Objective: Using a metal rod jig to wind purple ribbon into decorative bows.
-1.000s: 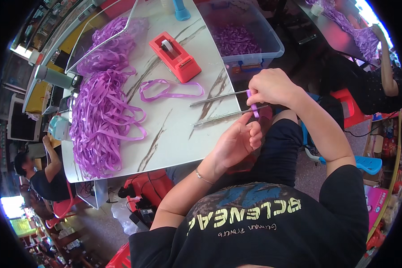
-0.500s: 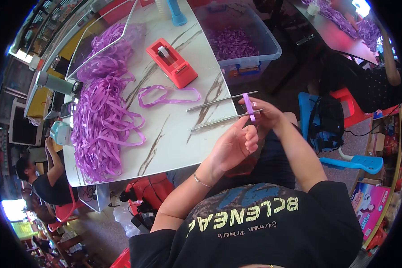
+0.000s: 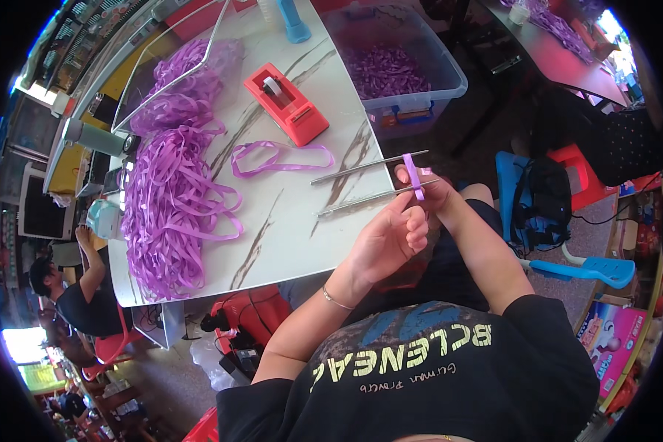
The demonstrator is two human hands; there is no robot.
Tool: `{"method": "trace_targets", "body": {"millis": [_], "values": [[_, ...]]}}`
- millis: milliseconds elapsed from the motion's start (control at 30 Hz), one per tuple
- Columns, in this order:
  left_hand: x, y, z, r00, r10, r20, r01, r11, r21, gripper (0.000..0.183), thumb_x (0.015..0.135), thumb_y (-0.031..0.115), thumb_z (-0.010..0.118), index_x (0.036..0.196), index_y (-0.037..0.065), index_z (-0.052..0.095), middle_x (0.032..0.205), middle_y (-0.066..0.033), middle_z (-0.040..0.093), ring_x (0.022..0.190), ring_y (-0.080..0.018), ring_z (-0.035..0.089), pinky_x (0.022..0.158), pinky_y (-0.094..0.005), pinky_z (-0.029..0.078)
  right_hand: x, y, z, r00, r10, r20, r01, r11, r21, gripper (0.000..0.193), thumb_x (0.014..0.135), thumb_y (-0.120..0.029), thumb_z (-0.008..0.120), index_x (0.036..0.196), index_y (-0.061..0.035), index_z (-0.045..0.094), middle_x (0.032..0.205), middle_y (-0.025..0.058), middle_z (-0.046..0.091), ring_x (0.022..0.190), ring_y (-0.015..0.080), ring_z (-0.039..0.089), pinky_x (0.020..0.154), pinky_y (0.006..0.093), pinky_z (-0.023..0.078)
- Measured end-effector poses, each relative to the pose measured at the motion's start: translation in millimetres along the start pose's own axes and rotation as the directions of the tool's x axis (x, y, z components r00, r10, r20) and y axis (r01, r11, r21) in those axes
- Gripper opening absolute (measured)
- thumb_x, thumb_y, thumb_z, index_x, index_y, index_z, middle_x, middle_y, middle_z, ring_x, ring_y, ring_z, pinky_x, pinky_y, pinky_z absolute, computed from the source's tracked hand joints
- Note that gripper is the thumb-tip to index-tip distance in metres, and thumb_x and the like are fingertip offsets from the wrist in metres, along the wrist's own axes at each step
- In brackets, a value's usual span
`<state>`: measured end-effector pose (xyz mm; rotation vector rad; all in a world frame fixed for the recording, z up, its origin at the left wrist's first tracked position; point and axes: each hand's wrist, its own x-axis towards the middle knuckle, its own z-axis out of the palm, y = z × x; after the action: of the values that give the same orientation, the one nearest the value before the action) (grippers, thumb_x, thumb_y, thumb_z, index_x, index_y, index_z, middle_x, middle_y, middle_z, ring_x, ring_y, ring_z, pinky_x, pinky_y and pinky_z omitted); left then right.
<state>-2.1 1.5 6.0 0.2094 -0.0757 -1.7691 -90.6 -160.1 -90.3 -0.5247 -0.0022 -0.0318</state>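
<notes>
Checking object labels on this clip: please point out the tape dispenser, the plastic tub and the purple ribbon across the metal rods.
Tape dispenser (image 3: pixel 303 124): head view, on its red body.
Plastic tub (image 3: pixel 438 95): head view, on its near rim.
Purple ribbon (image 3: pixel 412 174): head view, mid-strip.

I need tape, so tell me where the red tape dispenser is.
In the head view, the red tape dispenser sits on the white table, just beyond the loose purple loop and left of the clear plastic bin.
</notes>
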Motion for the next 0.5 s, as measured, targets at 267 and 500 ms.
{"method": "trace_targets", "body": {"millis": [267,500], "values": [[0.4,1.3,1.2,1.0,0.001,-0.015,-0.001,1.0,0.005,0.04,0.082,0.01,0.049,0.121,0.009,0.04,0.073,0.0011,0.037,0.065,-0.0096,0.038,0.062,-0.0222,0.036,-13.3,-50.7,38.8,0.93,0.101,-0.352,-0.264,0.852,-0.452,0.025,0.084,-0.03,0.06,0.095,-0.0072,0.06,0.084,-0.0024,0.059,0.072,0.0062,0.053,0.063,0.0225,0.042],[1.3,-0.4,0.3,1.0,-0.003,0.007,0.003,1.0,-0.002,0.042,0.083,0.011,0.05,0.123,0.009,0.04,0.073,0.0012,0.038,0.065,-0.0093,0.038,0.062,-0.0221,0.035,-28.0,-75.7,46.2,0.825,0.17,-0.538,-0.43,0.808,-0.404,0.024,0.087,-0.022,0.054,0.095,-0.0013,0.065,0.074,-0.0017,0.06,0.064,0.0044,0.052,0.059,0.0189,0.042]]}}
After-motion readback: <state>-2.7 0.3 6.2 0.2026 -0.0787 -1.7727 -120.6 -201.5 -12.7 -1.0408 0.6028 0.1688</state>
